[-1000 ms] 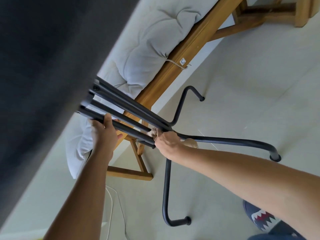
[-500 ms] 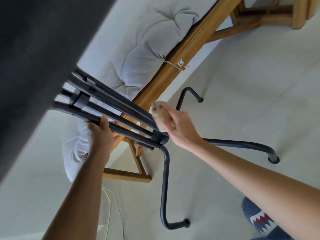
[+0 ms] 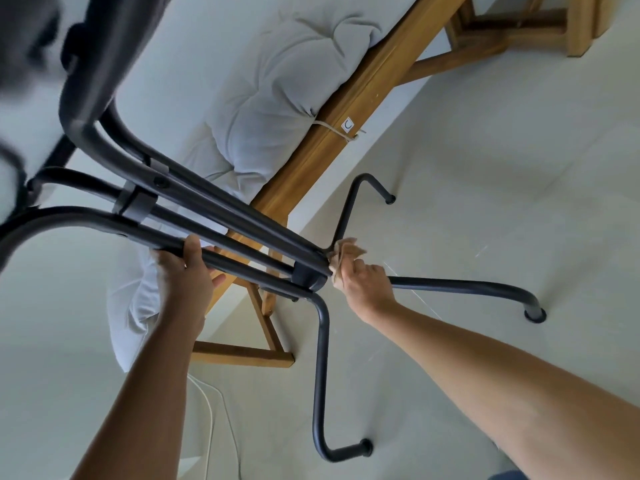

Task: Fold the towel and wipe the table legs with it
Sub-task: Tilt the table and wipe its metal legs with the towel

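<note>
a: so, how does the towel [image 3: 346,252] handle?

b: soft and light, i'd judge. it sits bunched into a small tan wad at the centre of the frame, pressed against the dark metal table legs [image 3: 242,233] just where the bundled tubes splay out toward the floor. a wad like that should mould round a tube, so closing the fingers over it with the tube inside looks like the best hold.

a: and the legs themselves?

b: stiff, smooth tubes, likely a bit slick. they run from the upper left of the frame down to the middle, then fan out into three curved feet on the pale floor [image 3: 485,168]. gripping the straight run well above the junction seems the steadiest place.

a: what is the left hand [image 3: 183,275] doing?

b: it's left of centre, fingers wrapped over the nearest tube and thumb lying up against it, a firm grip that seems to brace the frame.

a: the right hand [image 3: 363,282]?

b: just right of the junction, fingers curled and pinching the towel against the tubes. only a bit of cloth shows above the knuckles.

a: anything else nearby?

b: a wooden bench [image 3: 346,109] with a grey cushion [image 3: 277,98] runs diagonally behind, upper middle, and a white cable [image 3: 211,410] trails at the bottom.
</note>
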Available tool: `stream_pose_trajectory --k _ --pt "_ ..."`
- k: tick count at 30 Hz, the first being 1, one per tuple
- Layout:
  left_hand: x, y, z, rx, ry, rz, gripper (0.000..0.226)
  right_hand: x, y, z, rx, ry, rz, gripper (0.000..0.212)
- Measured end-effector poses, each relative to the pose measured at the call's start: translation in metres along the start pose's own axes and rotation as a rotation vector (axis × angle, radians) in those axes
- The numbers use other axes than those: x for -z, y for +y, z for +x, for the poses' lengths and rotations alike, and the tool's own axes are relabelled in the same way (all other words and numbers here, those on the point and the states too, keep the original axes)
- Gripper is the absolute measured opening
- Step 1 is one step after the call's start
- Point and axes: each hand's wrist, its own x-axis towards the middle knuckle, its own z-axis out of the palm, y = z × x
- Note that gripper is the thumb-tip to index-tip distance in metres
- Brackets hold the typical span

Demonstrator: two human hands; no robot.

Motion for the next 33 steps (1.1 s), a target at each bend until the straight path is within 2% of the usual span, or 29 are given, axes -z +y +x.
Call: stream_pose_trajectory --k 3,6,9,10,12,13,14,16,17,19,20,24,26,29,30,31,33 --pt "0.002 0.004 -0.003 0.017 -0.013 0.003 0.04 0.011 0.012 -0.011 -0.026 -0.02 -0.245 0.041" --pt "0.002 0.006 -0.004 0.037 -0.017 -0.003 0.042 0.022 0.03 -0.025 -0.074 -0.096 -0.346 0.041" --pt "0.0 0.006 -0.003 0.04 -0.019 -0.019 0.042 0.054 0.044 -0.037 -0.195 -0.288 -0.41 0.042" --pt "0.001 0.005 -0.003 0.036 -0.016 -0.018 0.041 0.059 0.049 -0.038 -0.201 -0.266 -0.351 0.037" --pt "0.001 0.004 -0.002 0.032 -0.006 -0.017 0.039 0.072 0.047 -0.033 -0.201 -0.255 -0.012 0.039" --pt "0.001 0.004 -0.002 0.03 0.0 -0.019 0.039 0.074 0.036 -0.028 -0.123 -0.215 0.108 0.044" --pt "0.001 0.004 -0.002 0.029 0.006 -0.02 0.04 0.074 0.02 -0.023 0.015 -0.085 0.162 0.048" --pt "0.001 0.004 -0.002 0.028 0.007 -0.011 0.04 0.056 -0.02 -0.01 0.294 0.184 0.137 0.049" --pt "0.001 0.004 -0.001 0.029 0.005 -0.007 0.039 0.042 -0.036 -0.005 0.342 0.209 0.124 0.053" --pt "0.001 0.004 0.0 0.033 0.005 -0.006 0.039 0.016 -0.046 0.001 0.252 0.115 0.12 0.064" --pt "0.001 0.005 0.0 0.035 0.006 -0.004 0.039 0.006 -0.039 0.0 0.188 0.096 0.118 0.063" --pt "0.002 0.005 -0.002 0.032 0.007 0.014 0.037 -0.018 0.01 -0.02 0.156 0.058 -0.067 0.046" --pt "0.002 0.005 -0.002 0.031 0.007 0.012 0.037 -0.014 0.019 -0.027 0.103 0.082 -0.076 0.037" --pt "0.001 0.006 -0.004 0.036 0.013 0.007 0.037 -0.003 0.012 -0.038 0.026 0.184 0.384 0.017" --pt "0.0 0.007 -0.004 0.029 0.019 0.008 0.037 0.003 0.0 -0.04 -0.008 0.228 0.537 0.019" --pt "0.0 0.007 -0.005 0.022 0.021 0.011 0.037 0.008 -0.018 -0.04 -0.062 0.283 0.643 0.026" --pt "0.0 0.007 -0.005 0.013 0.011 0.016 0.038 0.011 -0.059 -0.037 -0.152 0.32 0.706 0.067"
